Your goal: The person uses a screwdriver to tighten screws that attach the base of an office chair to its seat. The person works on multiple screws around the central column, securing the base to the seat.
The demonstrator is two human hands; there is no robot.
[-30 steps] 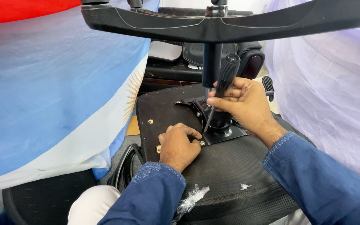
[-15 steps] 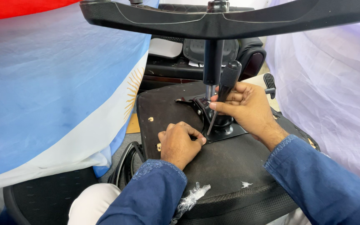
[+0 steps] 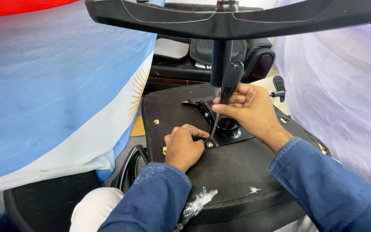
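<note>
Overturned black fabric-covered chair seat (image 3: 237, 172), underside up, filling the lower middle of the head view. A black metal mounting plate (image 3: 232, 135) lies flat on the seat underside, with a black central column (image 3: 221, 64) rising from it to the black plastic chair base arm (image 3: 237, 19) that spans the top of the view. The right hand (image 3: 247, 109) is closed around the black handle of a screwdriver (image 3: 228, 88), fingers wrapped and thumb pressed against the grip; the thin steel shaft slants down and to the left, its tip set on a brass-coloured screw (image 3: 210, 145) at the near corner of the plate. The left hand (image 3: 184, 146) rests on the seat just beside that corner, fingers curled, thumb and forefinger pinched near the screw head; whether they touch it cannot be told. Both forearms wear dark blue sleeves (image 3: 323, 184). A scrap of crumpled clear plastic film (image 3: 198, 202) lies on the near edge of the seat. At left hangs a light blue and white cloth with a yellow sun emblem (image 3: 56, 94); at right, a pale translucent sheet (image 3: 344, 90).
</note>
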